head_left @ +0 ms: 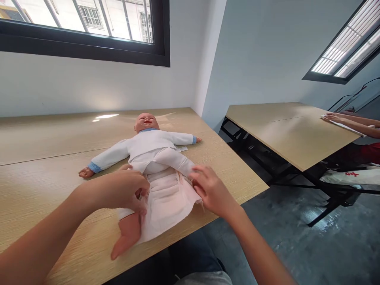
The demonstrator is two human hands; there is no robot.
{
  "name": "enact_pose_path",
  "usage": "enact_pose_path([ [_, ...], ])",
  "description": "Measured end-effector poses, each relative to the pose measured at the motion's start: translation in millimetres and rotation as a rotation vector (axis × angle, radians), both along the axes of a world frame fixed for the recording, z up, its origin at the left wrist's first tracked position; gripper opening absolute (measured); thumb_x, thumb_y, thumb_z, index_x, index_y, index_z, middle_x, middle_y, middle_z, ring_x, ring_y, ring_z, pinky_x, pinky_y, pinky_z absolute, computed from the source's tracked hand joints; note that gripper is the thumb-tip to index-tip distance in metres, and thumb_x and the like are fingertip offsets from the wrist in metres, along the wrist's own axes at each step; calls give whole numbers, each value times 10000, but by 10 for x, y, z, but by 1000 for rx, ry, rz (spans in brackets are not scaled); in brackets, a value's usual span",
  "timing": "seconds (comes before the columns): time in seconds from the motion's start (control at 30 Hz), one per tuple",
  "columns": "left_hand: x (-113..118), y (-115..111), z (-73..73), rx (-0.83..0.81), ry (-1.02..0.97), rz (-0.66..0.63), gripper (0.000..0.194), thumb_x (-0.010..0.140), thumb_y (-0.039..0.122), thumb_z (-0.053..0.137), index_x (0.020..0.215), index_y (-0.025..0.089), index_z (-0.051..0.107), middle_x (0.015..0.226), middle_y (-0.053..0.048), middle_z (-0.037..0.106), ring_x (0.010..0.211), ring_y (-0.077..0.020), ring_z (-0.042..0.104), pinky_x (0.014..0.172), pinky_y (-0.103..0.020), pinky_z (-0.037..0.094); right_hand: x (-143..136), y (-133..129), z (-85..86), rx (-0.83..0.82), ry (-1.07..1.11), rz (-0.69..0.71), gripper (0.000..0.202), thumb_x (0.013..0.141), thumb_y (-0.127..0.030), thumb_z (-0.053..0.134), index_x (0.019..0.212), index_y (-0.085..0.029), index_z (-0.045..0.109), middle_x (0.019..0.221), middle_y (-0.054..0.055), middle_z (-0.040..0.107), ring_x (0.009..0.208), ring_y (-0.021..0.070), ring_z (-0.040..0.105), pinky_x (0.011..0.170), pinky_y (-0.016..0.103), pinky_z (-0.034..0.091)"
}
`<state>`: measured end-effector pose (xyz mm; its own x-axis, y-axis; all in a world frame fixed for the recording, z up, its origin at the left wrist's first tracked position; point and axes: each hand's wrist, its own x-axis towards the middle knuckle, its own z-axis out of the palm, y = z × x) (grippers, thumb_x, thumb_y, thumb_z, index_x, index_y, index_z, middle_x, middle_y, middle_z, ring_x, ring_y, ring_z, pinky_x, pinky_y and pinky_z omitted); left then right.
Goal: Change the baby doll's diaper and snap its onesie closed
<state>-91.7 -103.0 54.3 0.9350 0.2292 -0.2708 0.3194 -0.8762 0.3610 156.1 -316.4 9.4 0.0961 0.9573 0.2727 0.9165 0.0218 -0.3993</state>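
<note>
A baby doll (151, 142) in a white top with blue cuffs lies on its back on the table, head toward the wall. Beneath its hips and between its legs spreads an unfolded white diaper (166, 202), its front flap toward me. My left hand (127, 190) is closed with fingers pinched at the diaper's left edge, over the doll's leg on that side. At the diaper's right edge, my right hand (208, 188) has its fingers curled by the doll's other leg; the fingertips are partly hidden. One bare doll foot (126, 235) points toward the table's front edge.
The doll lies on a light wooden table (74, 158) beneath a barred window (89, 23). Across a gap stands a second table (282, 130), where another person's hands (338, 118) rest on a white item. A white bag (350, 177) lies below that table's edge.
</note>
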Motion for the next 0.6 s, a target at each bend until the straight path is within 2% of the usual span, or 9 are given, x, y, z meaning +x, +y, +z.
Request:
enact_pose_path([
  [0.1, 38, -12, -13, -15, 68, -6, 167, 779, 387, 728, 737, 225, 714, 769, -28, 705, 759, -241, 589, 936, -446, 389, -72, -52, 13, -75, 13, 178, 646, 841, -34, 504, 1424, -296, 600, 1574, 89, 467, 1475, 253, 422, 1192, 482, 438],
  [0.23, 36, -28, -110, 105, 27, 74, 110, 726, 253, 705, 660, 216, 624, 651, -58, 632, 793, -299, 546, 779, -422, 416, -84, -36, -30, -101, -25, 176, 596, 856, -77, 587, 1417, -277, 623, 1599, 111, 425, 1487, 261, 400, 1198, 479, 424],
  [0.37, 10, -87, -175, 213, -25, 35, 64, 747, 152, 617, 741, 215, 628, 721, -52, 666, 737, -261, 565, 821, -429, 442, -64, 43, -191, 7, -50, 152, 382, 923, -144, 603, 1264, -264, 725, 1528, 116, 508, 1397, 274, 479, 1126, 453, 478],
  [0.47, -26, -133, -216, 275, -100, 12, 215, 757, 103, 587, 897, 224, 695, 838, -52, 710, 805, -268, 636, 919, -427, 454, -35, 106, -328, 107, -63, 140, 239, 967, -217, 607, 1133, -253, 775, 1455, 113, 569, 1287, 281, 547, 1020, 430, 530],
  [0.6, -51, -134, -307, 361, -135, -18, 430, 762, 57, 559, 1128, 232, 701, 981, -65, 725, 896, -279, 657, 1000, -439, 431, -14, 148, -425, 176, -118, 120, 200, 964, -239, 634, 1095, -253, 785, 1419, 121, 592, 1228, 294, 558, 953, 435, 547],
])
